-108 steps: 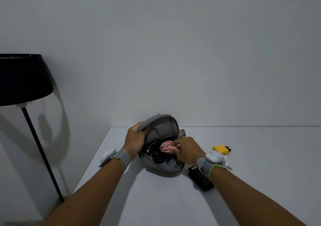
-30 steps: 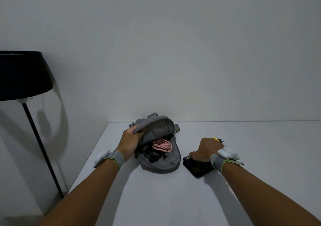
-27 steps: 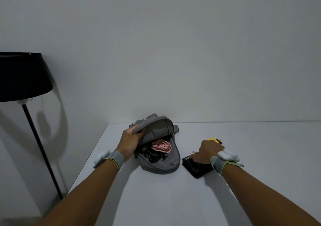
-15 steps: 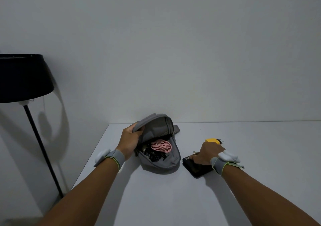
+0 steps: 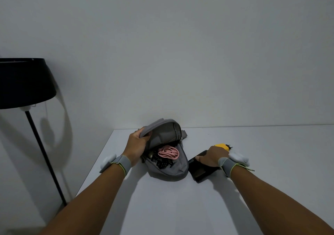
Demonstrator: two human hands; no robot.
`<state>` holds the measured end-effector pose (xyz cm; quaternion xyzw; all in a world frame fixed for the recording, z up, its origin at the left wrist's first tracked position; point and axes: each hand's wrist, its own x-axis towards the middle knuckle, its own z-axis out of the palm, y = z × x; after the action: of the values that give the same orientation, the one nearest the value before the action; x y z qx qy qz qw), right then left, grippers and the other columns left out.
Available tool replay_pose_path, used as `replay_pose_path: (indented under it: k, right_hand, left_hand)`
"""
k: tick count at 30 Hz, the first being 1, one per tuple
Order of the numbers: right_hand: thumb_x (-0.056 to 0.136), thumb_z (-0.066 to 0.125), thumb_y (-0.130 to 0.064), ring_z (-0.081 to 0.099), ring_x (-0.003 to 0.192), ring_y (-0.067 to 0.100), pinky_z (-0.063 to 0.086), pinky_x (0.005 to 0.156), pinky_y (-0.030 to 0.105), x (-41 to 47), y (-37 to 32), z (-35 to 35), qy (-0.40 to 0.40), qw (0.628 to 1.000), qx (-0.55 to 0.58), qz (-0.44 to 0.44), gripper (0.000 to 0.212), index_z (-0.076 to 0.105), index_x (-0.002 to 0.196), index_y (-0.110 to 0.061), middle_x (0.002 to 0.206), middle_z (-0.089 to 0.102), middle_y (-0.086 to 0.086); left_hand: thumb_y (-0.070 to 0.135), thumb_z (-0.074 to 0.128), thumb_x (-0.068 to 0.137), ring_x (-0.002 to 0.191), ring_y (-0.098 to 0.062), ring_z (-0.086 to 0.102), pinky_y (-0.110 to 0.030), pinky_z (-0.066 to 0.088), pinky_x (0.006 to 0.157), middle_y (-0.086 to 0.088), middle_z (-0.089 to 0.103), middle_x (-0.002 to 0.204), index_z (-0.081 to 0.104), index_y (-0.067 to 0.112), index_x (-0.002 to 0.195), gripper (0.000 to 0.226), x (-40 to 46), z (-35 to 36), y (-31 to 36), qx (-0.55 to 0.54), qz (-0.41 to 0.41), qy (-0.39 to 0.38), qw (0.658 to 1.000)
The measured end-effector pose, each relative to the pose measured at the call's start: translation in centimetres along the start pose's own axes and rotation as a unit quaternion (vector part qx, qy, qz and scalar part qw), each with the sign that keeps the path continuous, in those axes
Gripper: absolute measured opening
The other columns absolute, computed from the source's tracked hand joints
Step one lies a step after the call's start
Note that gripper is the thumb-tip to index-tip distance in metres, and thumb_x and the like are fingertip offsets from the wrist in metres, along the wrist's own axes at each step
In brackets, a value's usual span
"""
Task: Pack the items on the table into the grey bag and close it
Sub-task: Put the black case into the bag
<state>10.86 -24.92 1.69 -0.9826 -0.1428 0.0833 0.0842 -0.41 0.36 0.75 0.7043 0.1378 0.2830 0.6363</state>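
The grey bag (image 5: 171,169) lies open on the white table (image 5: 180,207). My left hand (image 5: 136,147) grips its raised flap and holds it up. Inside lie a coiled pink cable (image 5: 168,153) and a tangle of black items (image 5: 161,162). Just right of the bag sits a flat black case (image 5: 199,170); my right hand (image 5: 212,156) is closed over its far end. A yellow charger (image 5: 222,146) with black prongs rests on the table just behind that hand.
A black floor lamp (image 5: 23,83) stands left of the table, its pole (image 5: 45,157) close to the table's left edge. The plain wall runs right behind the table's back edge.
My right hand left the pink cable in the bag, moved right and settled on the black case. The left hand has kept the flap up.
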Motion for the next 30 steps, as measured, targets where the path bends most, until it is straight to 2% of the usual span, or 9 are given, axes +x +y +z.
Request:
replay_pose_path:
  k: [4,7,9,14,17,19,22,25,30]
  right_hand:
    - [0.099,0.051,-0.051,0.074,0.095,0.032,0.061,0.075,0.035,0.1,-0.5,-1.0,-0.071,0.996,0.059,0.005,0.044,0.061,0.103,-0.009,0.100,0.066,0.008]
    - [0.100,0.052,-0.046,0.068,0.070,0.029,0.054,0.054,0.028,-0.4,-1.2,-2.0,-0.082,0.994,0.066,-0.002,0.039,0.057,0.099,-0.007,0.088,0.062,0.006]
    - [0.099,0.053,-0.046,0.061,0.065,0.025,0.047,0.046,0.024,-0.6,-1.4,-2.4,-0.070,0.996,0.047,-0.013,0.038,0.056,0.097,-0.008,0.082,0.059,0.003]
    - [0.099,0.052,-0.047,0.062,0.077,0.029,0.044,0.051,0.026,-0.3,-1.5,-3.3,-0.046,0.996,0.069,-0.024,0.042,0.055,0.081,-0.009,0.072,0.057,0.002]
    - [0.099,0.054,-0.046,0.072,0.087,0.033,0.045,0.052,0.027,0.0,-1.7,-3.9,-0.032,0.994,0.097,-0.027,0.041,0.058,0.087,-0.007,0.096,0.072,0.011]
    - [0.098,0.055,-0.046,0.074,0.089,0.035,0.043,0.049,0.028,0.2,-1.9,-4.2,-0.006,0.993,0.115,-0.026,0.041,0.060,0.090,-0.006,0.101,0.075,0.015]
    - [0.099,0.054,-0.045,0.072,0.060,0.027,0.040,0.037,0.024,0.1,-2.2,-4.7,0.014,0.986,0.165,-0.026,0.041,0.058,0.083,-0.007,0.077,0.070,0.011]
    - [0.100,0.055,-0.039,0.050,0.025,0.015,0.031,0.032,0.015,0.2,-2.5,-4.6,-0.009,0.968,0.250,-0.020,0.039,0.049,0.078,-0.007,0.063,0.059,0.011]
    - [0.101,0.056,-0.032,0.052,0.038,0.020,0.035,0.039,0.019,1.2,-3.7,-2.6,-0.092,0.907,0.411,-0.013,0.031,0.046,0.088,-0.006,0.066,0.059,0.016]
  left_hand:
    - [0.006,0.057,0.102,0.094,-0.019,0.064,-0.023,0.054,0.079,-0.011,0.071,0.109,0.072,0.007,0.121,0.024,0.1,0.1,0.1,0.005,-0.001,0.000,1.000]
    - [0.005,0.057,0.102,0.089,-0.016,0.064,-0.017,0.055,0.071,-0.007,0.071,0.101,0.072,0.006,0.118,0.022,0.1,0.1,0.4,-0.005,-0.001,-0.002,1.000]
    - [0.006,0.057,0.102,0.088,-0.017,0.064,-0.018,0.055,0.071,-0.007,0.071,0.100,0.072,0.005,0.117,0.022,0.1,0.1,0.4,-0.007,-0.001,-0.003,1.000]
    - [0.008,0.057,0.102,0.091,-0.019,0.063,-0.028,0.055,0.081,-0.009,0.071,0.102,0.073,0.007,0.115,0.020,0.1,0.2,0.5,-0.006,-0.005,0.000,1.000]
    - [0.008,0.057,0.103,0.093,-0.022,0.063,-0.039,0.056,0.090,-0.012,0.071,0.105,0.073,0.008,0.114,0.020,0.1,0.1,0.7,-0.006,-0.007,0.000,1.000]
    - [0.009,0.057,0.103,0.094,-0.023,0.063,-0.041,0.056,0.092,-0.012,0.071,0.106,0.073,0.010,0.113,0.019,0.1,0.1,0.7,-0.002,-0.007,0.002,1.000]
    - [0.010,0.057,0.103,0.095,-0.024,0.063,-0.037,0.055,0.087,-0.011,0.071,0.105,0.074,0.012,0.111,0.019,0.1,0.1,0.6,0.001,-0.006,0.008,1.000]
    - [0.009,0.057,0.102,0.093,-0.022,0.063,-0.028,0.054,0.079,-0.009,0.071,0.102,0.074,0.011,0.112,0.019,0.1,0.2,0.7,0.004,-0.005,0.007,1.000]
    - [0.005,0.056,0.101,0.091,-0.021,0.063,-0.027,0.056,0.076,-0.010,0.071,0.101,0.074,0.011,0.111,0.022,0.1,-0.1,0.9,0.004,-0.004,0.003,1.000]
